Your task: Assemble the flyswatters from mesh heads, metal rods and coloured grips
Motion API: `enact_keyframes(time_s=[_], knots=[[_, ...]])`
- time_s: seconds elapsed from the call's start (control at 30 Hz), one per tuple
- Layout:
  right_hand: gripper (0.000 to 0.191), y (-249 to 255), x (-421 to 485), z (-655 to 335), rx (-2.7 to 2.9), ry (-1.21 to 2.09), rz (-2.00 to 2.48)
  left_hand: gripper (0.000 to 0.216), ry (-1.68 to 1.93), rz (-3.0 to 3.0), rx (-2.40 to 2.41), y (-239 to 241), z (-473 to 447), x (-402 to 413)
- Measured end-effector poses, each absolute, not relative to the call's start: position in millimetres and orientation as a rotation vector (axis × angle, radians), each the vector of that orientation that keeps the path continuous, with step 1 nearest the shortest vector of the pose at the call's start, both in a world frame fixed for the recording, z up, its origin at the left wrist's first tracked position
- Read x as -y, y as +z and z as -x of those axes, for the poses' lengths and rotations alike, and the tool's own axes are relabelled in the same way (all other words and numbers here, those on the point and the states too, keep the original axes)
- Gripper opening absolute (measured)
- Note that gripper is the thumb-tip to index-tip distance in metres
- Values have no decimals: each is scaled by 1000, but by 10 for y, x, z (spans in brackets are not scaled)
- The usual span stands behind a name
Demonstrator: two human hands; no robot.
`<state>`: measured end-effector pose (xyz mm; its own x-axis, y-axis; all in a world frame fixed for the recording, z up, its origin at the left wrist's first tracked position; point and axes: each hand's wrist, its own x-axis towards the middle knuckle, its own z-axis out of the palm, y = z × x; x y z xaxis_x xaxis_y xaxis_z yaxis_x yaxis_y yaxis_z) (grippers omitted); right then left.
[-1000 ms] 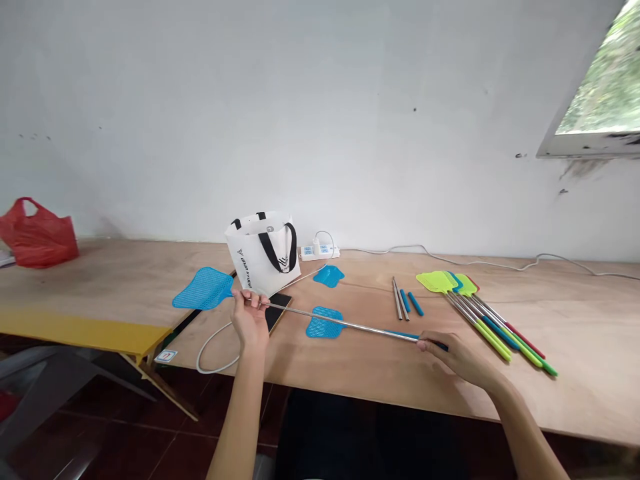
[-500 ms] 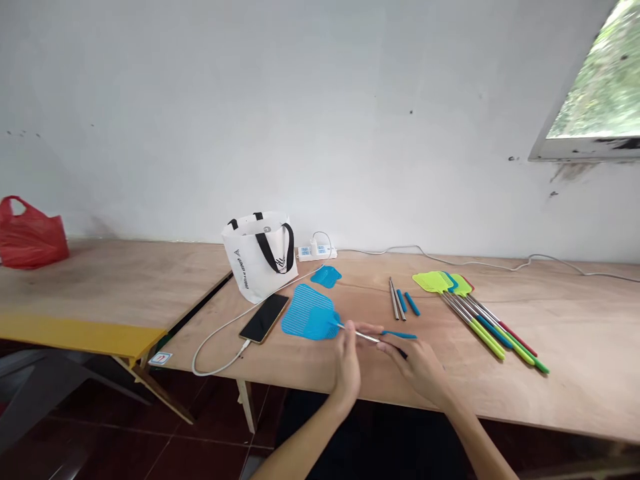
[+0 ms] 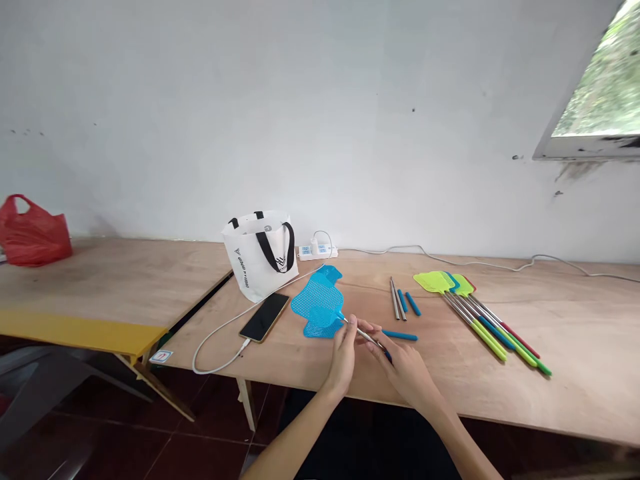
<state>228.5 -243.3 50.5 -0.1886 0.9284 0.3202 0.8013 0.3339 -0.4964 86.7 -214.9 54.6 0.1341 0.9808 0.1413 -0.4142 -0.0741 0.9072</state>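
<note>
Both my hands are closed around the thin metal rod of a blue fly swatter [image 3: 316, 295] held above the table's front edge. My left hand [image 3: 344, 357] grips the rod nearer the swatter head. Farther back along it, my right hand [image 3: 403, 370] has its fingers at a dark blue end piece [image 3: 387, 356], which the fingers partly cover. Beneath the raised head lie other blue swatter heads, partly hidden. Just beyond my right hand is a loose blue handle [image 3: 400, 335]. Metal tubes [image 3: 398, 300] and two short blue handles [image 3: 413, 304] rest farther back.
Several fly swatters [image 3: 470, 313] with lime, blue and red parts lie at right. To the left are a phone [image 3: 265, 318] on a white cable, a white tote bag [image 3: 260, 260] and a power strip [image 3: 317, 252]. A red plastic bag [image 3: 35, 233] sits far left.
The held swatter's head has shifted up and right, and now overlaps the rear blue head. My right hand has moved left, closer to my left hand, uncovering more of the loose blue handle.
</note>
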Motion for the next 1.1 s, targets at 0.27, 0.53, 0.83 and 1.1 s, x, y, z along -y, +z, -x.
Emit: enact_keyframes(time_s=[0.27,0.53,0.83,1.1], knots=[[51,405,2433,-2234,2099,-101,1611,47,1403,-965,-670,516,-914,2197],[50,647,2330,-3200,2170,-54,1567,46,1783,-743,-567,864,-143,1736],[51,816,2503,-3987,1947,-31,1588,37,1918,-599,-418,1252,415,1789],[56,936,2600,-3645,1917,141,1633,41,1960,-623,-238,1253,481,1821]])
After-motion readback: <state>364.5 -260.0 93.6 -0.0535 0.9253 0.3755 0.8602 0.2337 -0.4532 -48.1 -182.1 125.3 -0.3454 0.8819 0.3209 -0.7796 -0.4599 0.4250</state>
